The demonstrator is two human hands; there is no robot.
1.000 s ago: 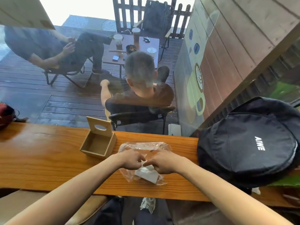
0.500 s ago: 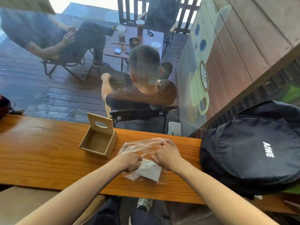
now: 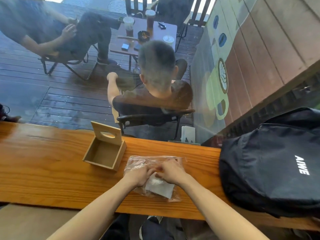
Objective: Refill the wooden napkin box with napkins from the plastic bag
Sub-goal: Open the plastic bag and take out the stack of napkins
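Note:
The wooden napkin box (image 3: 103, 153) stands open and empty on the wooden counter (image 3: 43, 161), its slotted lid tipped up at the back. Right of it lies a clear plastic bag (image 3: 138, 162) with white napkins (image 3: 160, 188) inside. My left hand (image 3: 140, 175) and my right hand (image 3: 170, 172) rest on top of the bag side by side, fingers pinching the plastic near its far end. The napkins show below my hands, still inside the bag.
A black backpack (image 3: 270, 163) fills the counter's right end, close to the bag. A glass pane runs along the counter's far edge. Beyond it two people sit on chairs at a small table (image 3: 143, 37) with drinks.
Both hands have slid farther up the bag, away from me, toward its far end. The bag has flattened onto the counter. The box has not moved.

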